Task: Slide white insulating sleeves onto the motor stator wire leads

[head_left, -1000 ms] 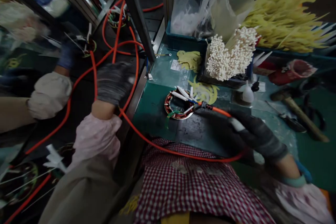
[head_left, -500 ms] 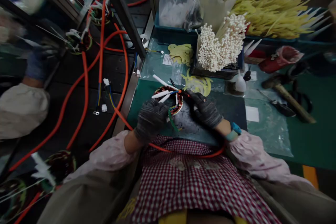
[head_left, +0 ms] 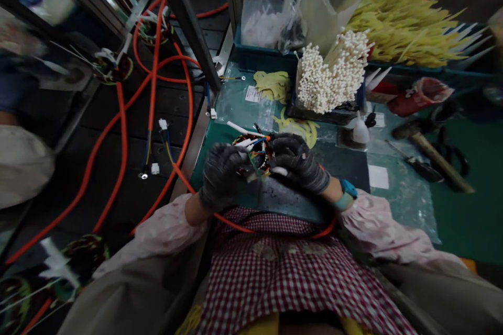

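Both gloved hands clench a wire-wound stator ring point(head_left: 251, 153) between them, over a green work mat point(head_left: 291, 201): the left hand point(head_left: 222, 175) grips its left side, the right hand point(head_left: 298, 162) its right, with white-sleeved leads poking out past the fingers. Just below the grip, an orange cable point(head_left: 231, 221) loops across a checked apron point(head_left: 291, 282). Beyond the hands stand a small white squeeze bottle point(head_left: 360, 133) and a dense bundle of white-tipped sleeves point(head_left: 332, 76), with yellow strips point(head_left: 404, 36) behind it. Right of the grip lie a hammer point(head_left: 428, 153) and a screwdriver point(head_left: 420, 169). Left of the grip, more wound stators point(head_left: 113, 68) trail orange cables point(head_left: 120, 138).
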A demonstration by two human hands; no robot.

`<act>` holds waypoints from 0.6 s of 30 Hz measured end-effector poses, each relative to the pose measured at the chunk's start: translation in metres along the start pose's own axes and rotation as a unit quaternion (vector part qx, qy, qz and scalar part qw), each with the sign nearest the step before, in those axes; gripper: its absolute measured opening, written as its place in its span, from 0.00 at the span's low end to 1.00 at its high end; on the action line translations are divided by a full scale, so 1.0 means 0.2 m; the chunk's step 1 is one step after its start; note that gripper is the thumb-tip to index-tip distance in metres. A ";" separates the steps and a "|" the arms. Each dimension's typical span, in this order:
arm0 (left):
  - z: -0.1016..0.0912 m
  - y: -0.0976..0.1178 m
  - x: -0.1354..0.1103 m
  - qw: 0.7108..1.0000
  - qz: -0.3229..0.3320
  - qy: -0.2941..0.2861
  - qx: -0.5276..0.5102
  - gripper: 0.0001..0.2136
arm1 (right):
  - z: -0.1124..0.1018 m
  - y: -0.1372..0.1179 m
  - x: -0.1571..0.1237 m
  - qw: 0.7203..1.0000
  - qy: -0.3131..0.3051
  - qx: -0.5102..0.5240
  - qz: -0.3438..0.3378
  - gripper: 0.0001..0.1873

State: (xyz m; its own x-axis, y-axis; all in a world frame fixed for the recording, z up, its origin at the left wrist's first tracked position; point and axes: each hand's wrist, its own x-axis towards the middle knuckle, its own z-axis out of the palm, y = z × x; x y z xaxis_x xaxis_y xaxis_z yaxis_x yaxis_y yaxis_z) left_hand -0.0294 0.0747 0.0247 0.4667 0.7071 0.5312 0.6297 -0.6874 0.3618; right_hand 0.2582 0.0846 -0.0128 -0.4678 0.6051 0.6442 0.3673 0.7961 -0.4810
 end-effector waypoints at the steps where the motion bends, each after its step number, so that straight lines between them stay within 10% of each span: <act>1: 0.00 0.02 0.04 0.999 0.017 0.033 -0.007 0.09 | -0.03 -0.03 -0.01 1.000 0.013 0.000 0.026 0.08; 3: 0.02 0.05 0.12 0.995 0.066 0.064 -0.047 0.08 | -0.11 -0.11 -0.01 0.995 0.053 -0.012 0.080 0.14; 6: 0.05 0.10 0.25 0.985 0.088 -0.037 -0.141 0.09 | -0.27 -0.24 0.01 0.992 0.074 -0.052 0.083 0.28; 13: 0.04 0.07 0.41 0.953 0.079 -0.250 -0.148 0.10 | -0.40 -0.37 0.00 0.979 -0.184 -0.085 0.014 0.20; 18: 0.04 0.06 0.30 0.979 0.117 -0.129 -0.104 0.17 | -0.32 -0.39 -0.04 0.991 -0.054 0.004 0.126 0.12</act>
State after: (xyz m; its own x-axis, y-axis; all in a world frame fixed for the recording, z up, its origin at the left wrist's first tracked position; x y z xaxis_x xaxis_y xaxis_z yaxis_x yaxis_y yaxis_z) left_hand 0.0103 0.1107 0.0555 0.7417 0.5255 0.4169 0.3585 -0.8358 0.4157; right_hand 0.2850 0.0174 0.0569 -0.4450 0.7816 0.4370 0.4771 0.6199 -0.6229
